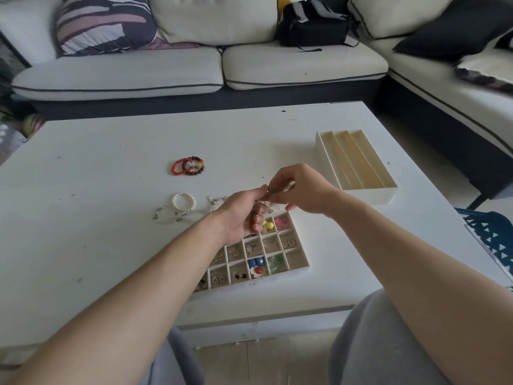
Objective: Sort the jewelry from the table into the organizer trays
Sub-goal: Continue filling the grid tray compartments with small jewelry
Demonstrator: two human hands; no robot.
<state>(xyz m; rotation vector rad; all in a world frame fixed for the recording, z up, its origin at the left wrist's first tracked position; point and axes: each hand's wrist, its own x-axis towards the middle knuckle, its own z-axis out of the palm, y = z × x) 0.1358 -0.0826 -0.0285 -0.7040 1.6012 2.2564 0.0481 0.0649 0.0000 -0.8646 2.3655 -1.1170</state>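
Observation:
Above the far end of the gridded organizer tray point(301, 263), my left hand point(244, 215) and my right hand point(302, 190) meet and pinch one small piece of jewelry point(273, 191) between their fingertips; it is blurred, greenish and silvery. The tray's small cells hold earrings and coloured studs. On the white table point(111, 218) lie red and dark beaded bracelets point(188, 165), a pearl bracelet point(183, 201) and silvery chain bracelets point(169, 216). A long-slot organizer tray point(358, 165) with nothing in its slots stands at the right.
A pale sofa point(194, 73) with cushions and a black bag point(313, 26) wraps round the table's far and right sides. My knees in grey trousers point(374, 343) are at the table's near edge. A blue patterned object point(494, 234) sits at the right.

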